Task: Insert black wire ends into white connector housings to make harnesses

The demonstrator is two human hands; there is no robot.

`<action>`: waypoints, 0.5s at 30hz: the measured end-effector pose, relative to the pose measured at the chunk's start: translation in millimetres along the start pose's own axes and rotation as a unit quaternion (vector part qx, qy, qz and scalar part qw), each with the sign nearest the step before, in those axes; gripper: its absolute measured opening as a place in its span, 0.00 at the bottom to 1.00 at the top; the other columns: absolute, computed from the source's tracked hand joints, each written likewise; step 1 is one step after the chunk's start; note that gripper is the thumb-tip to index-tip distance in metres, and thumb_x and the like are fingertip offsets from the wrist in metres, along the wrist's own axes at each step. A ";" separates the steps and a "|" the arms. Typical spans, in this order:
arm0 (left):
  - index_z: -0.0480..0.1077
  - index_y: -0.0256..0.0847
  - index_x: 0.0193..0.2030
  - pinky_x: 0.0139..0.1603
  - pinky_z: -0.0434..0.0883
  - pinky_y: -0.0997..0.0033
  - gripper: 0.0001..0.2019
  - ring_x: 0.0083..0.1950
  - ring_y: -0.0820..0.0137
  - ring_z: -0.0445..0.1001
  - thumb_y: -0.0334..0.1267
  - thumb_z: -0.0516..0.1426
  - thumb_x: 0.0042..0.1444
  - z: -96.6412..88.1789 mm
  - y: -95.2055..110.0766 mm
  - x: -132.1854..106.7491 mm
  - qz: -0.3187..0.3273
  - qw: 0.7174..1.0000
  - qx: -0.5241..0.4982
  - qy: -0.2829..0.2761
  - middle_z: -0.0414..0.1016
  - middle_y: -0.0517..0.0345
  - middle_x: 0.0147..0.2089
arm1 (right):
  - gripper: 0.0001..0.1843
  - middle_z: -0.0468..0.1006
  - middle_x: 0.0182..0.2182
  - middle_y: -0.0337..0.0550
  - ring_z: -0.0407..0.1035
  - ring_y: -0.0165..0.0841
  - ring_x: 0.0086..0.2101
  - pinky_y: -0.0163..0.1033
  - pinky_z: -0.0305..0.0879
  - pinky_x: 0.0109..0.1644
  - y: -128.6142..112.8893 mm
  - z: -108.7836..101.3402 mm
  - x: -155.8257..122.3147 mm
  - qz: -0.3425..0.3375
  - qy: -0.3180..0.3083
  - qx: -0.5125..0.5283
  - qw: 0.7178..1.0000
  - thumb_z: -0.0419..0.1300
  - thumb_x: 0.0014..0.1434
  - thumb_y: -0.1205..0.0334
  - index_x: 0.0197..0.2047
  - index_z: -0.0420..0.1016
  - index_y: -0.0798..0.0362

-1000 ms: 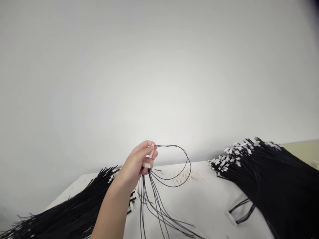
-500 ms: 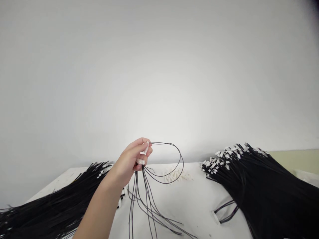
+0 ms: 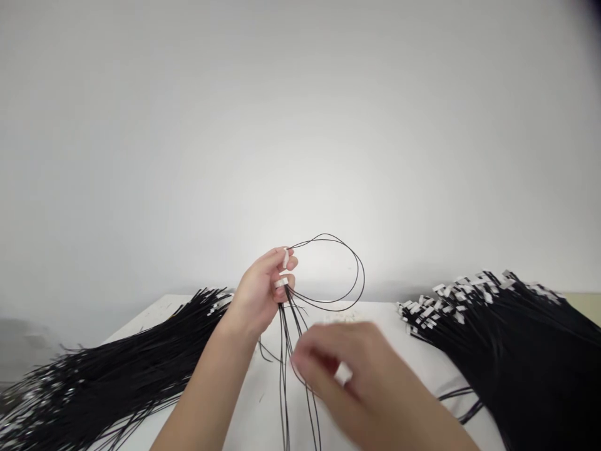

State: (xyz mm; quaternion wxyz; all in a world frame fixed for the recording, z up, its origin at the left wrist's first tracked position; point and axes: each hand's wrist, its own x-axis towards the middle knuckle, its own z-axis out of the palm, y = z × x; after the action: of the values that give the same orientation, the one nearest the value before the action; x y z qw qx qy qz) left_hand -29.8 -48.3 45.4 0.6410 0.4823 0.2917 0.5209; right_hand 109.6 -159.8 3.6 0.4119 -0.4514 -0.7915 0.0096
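Observation:
My left hand is raised above the table, closed on a bundle of thin black wires. A small white connector is pinched by its thumb and fingertips, and a second white connector lies against the lower fingers. Two thin wires arc in a loop to the right between the connectors; other black wires hang down. In front, my right hand is blurred, its fingers curled around a small white connector piece. Its fingertips overlap the hanging wires; whether they grip them I cannot tell.
A thick pile of black wires covers the table's left side. At right lies another big pile of black wires with white connectors at its ends. Small white pieces lie on the white table, before a plain wall.
My right hand has come into view from the lower right, up to the hanging wires. My left hand sits slightly higher and farther right in the picture, still holding the wires.

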 end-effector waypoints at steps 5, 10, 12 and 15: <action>0.60 0.38 0.35 0.15 0.48 0.81 0.07 0.18 0.85 0.50 0.38 0.53 0.53 8.7 -7.0 4.8 -0.023 0.999 -0.047 0.014 0.54 0.64 0.29 | 0.10 0.70 0.26 0.36 0.60 0.25 0.26 0.31 0.54 0.27 24.3 -6.4 31.3 0.104 -0.043 0.023 0.993 0.48 0.61 0.59 0.31 0.67 0.51; 0.59 0.38 0.34 0.15 0.48 0.81 0.06 0.18 0.84 0.49 0.37 0.53 0.53 16.4 -13.9 6.6 -0.034 0.997 -0.061 0.032 0.54 0.65 0.28 | 0.10 0.68 0.26 0.36 0.59 0.26 0.27 0.31 0.51 0.27 32.9 0.1 30.7 0.134 -0.075 0.022 0.988 0.47 0.60 0.61 0.29 0.64 0.52; 0.59 0.38 0.35 0.15 0.47 0.81 0.06 0.18 0.84 0.49 0.36 0.53 0.53 17.2 -16.5 7.4 -0.036 0.997 -0.062 0.034 0.54 0.65 0.28 | 0.11 0.65 0.23 0.36 0.55 0.26 0.24 0.31 0.47 0.24 35.4 -0.4 31.4 0.161 -0.073 0.046 0.983 0.47 0.60 0.59 0.28 0.61 0.53; 0.59 0.38 0.34 0.15 0.46 0.81 0.06 0.18 0.85 0.49 0.36 0.53 0.53 16.2 -19.8 9.5 -0.034 0.997 -0.066 0.035 0.55 0.65 0.29 | 0.10 0.57 0.18 0.33 0.49 0.24 0.20 0.30 0.46 0.21 43.0 -8.9 36.1 0.218 -0.073 0.203 0.952 0.49 0.59 0.56 0.30 0.61 0.53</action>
State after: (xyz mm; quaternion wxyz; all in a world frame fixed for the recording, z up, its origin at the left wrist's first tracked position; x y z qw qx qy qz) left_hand -5.2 -44.2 34.3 0.6784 0.4101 0.2955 0.5332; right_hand 136.8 -111.4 16.0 0.4241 -0.5177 -0.6830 0.2926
